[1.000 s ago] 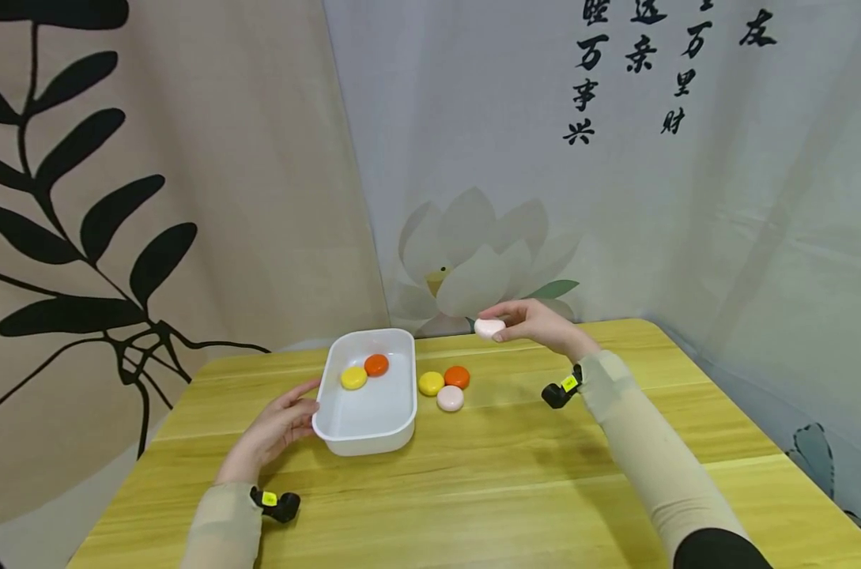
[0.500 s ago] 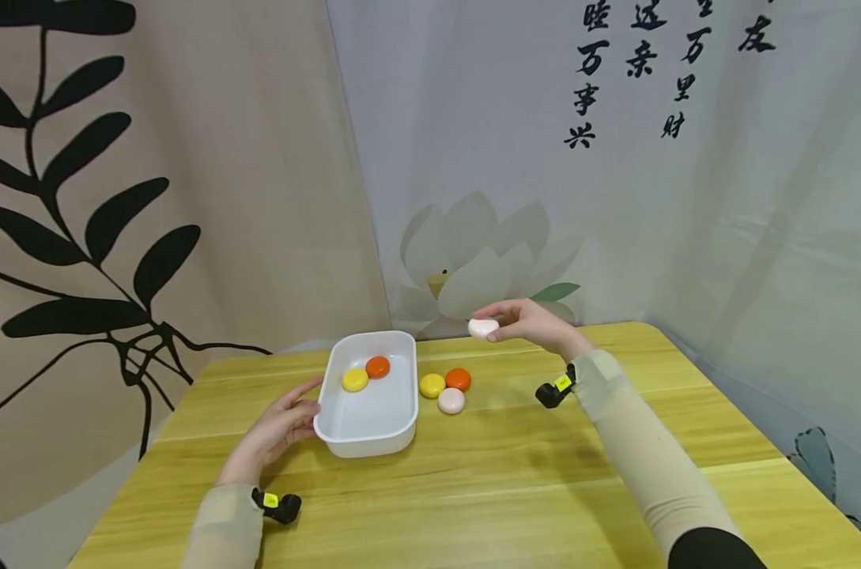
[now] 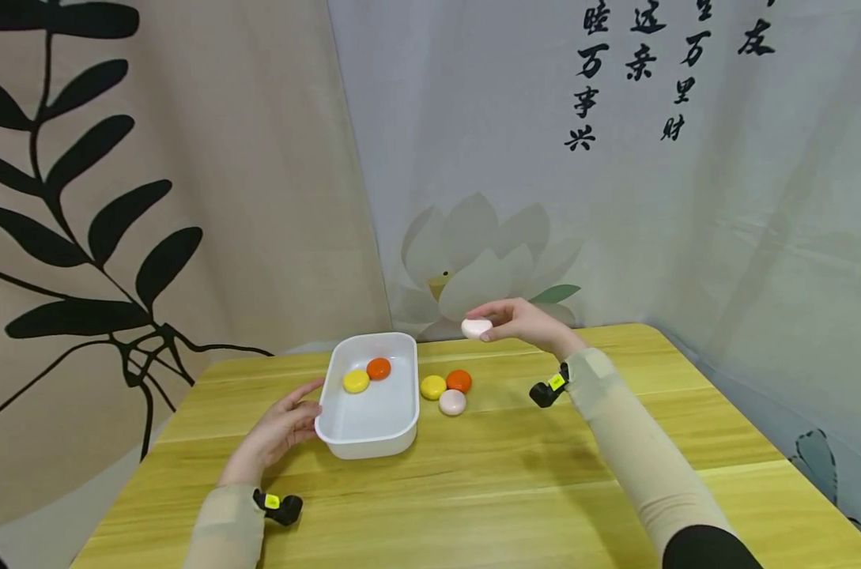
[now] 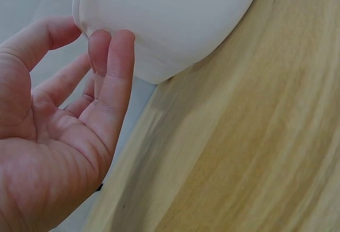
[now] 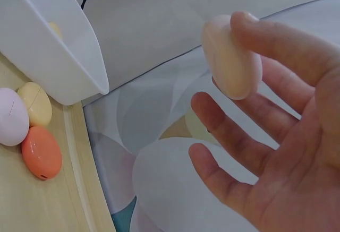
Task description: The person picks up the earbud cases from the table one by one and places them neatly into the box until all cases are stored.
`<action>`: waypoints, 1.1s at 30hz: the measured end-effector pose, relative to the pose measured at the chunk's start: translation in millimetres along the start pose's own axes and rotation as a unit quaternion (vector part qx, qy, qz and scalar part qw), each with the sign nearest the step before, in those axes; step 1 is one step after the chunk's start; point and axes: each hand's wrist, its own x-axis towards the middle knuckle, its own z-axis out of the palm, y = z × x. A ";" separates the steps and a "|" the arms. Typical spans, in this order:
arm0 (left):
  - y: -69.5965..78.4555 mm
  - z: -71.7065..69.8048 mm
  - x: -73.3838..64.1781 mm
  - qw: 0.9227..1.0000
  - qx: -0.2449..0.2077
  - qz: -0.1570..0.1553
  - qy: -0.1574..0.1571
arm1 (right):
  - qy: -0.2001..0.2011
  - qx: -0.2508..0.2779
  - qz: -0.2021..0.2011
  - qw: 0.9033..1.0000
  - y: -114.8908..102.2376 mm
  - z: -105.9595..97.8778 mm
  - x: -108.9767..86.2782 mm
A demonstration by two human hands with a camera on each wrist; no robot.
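Observation:
In the head view, my right hand [image 3: 523, 322] pinches a pale pink glossy oval object [image 3: 477, 328] between thumb and fingers, raised above the table's back edge. The right wrist view shows the thumb on this pink oval [image 5: 228, 57], with the lower fingers spread free. My left hand [image 3: 282, 427] holds the left side of a white plastic tub [image 3: 366, 449]; in the left wrist view its thumb and fingertips meet the tub's rim and outer wall [image 4: 159, 25]. Inside the tub lie a yellow oval [image 3: 356, 381] and an orange oval [image 3: 379, 368].
Right of the tub, a yellow oval [image 3: 433, 386], an orange oval [image 3: 459, 381] and a pink oval [image 3: 452, 402] sit close together on the wooden table [image 3: 430, 506]. A printed curtain [image 3: 295, 158] hangs behind the table's back edge.
My right hand has moved a little left towards the tub with the pink oval object. My left hand and the tub stay in place; the head view has shifted slightly.

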 end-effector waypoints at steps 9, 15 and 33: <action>-2.4 -0.6 -0.3 1.000 0.002 0.003 -0.001 | -0.006 0.000 -0.012 1.000 -3.0 4.5 7.7; -2.5 -0.5 0.5 1.000 0.003 -0.001 0.002 | -0.008 -0.008 -0.011 1.000 -5.6 7.3 11.3; -1.7 -0.7 0.0 1.000 0.010 0.001 0.006 | -0.025 0.012 -0.024 0.999 -12.7 22.1 30.9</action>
